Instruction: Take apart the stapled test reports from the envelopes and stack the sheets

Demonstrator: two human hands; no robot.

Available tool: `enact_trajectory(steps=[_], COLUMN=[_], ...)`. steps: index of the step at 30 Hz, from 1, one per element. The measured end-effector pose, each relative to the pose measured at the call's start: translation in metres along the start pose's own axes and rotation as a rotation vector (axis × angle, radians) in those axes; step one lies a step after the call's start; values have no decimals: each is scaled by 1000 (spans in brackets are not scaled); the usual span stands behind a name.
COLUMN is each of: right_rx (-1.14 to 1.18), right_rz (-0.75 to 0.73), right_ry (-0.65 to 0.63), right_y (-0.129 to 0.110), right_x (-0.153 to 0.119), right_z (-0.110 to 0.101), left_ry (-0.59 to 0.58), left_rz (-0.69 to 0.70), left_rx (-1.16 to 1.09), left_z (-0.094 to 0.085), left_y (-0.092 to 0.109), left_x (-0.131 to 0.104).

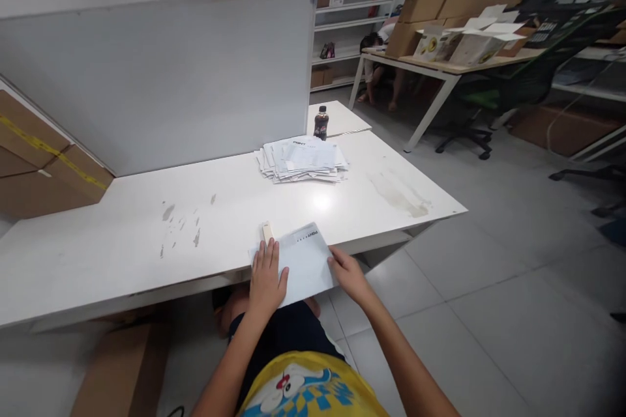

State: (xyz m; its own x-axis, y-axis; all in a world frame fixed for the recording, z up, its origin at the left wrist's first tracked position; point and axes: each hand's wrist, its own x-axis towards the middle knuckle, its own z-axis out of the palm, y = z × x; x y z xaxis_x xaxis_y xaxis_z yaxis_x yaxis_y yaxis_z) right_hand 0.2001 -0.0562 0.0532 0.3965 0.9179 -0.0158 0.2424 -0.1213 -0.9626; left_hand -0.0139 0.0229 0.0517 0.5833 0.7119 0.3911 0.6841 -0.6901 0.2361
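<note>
A pale blue-white envelope (306, 267) with dark print near its far edge lies at the front edge of the white table (132, 228), partly overhanging it. My left hand (267, 273) rests flat on the envelope's left part, fingers stretched out. At its right edge, my right hand (348, 272) pinches the envelope between thumb and fingers. Just past my left fingertips lies a small cream-coloured stick-like object (267, 230); its kind is not clear. Farther back sits an uneven pile of similar envelopes (306, 159).
A dark drink bottle (321, 122) stands behind the pile. A whiteboard (166, 78) runs along the table's back, with cardboard boxes (44, 150) at left. Another person (374, 71) bends low near a second table (440, 66) bearing boxes. An office chair (484, 101) stands at right.
</note>
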Motion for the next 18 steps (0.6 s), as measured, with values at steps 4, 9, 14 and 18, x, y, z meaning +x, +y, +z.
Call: enact_trajectory(steps=[4,9,14,18], right_rx=[-86,-95,-232,-378], right_rz=[-64,-13,23,34], right_ry=[171,517,528,489], right_y=[-14,-19,-21,-26], right_x=[47,147,248,297], right_z=[-39,-69,-64,-55], left_ry=[-64,-187,-273,-281], left_rz=[103,150,65,50], left_rx=[-10,12,-71,-129], left_z=[-15,-19,-10,-12], left_y=[-18,-46,-57,-56], left_x=[13,38,49,50])
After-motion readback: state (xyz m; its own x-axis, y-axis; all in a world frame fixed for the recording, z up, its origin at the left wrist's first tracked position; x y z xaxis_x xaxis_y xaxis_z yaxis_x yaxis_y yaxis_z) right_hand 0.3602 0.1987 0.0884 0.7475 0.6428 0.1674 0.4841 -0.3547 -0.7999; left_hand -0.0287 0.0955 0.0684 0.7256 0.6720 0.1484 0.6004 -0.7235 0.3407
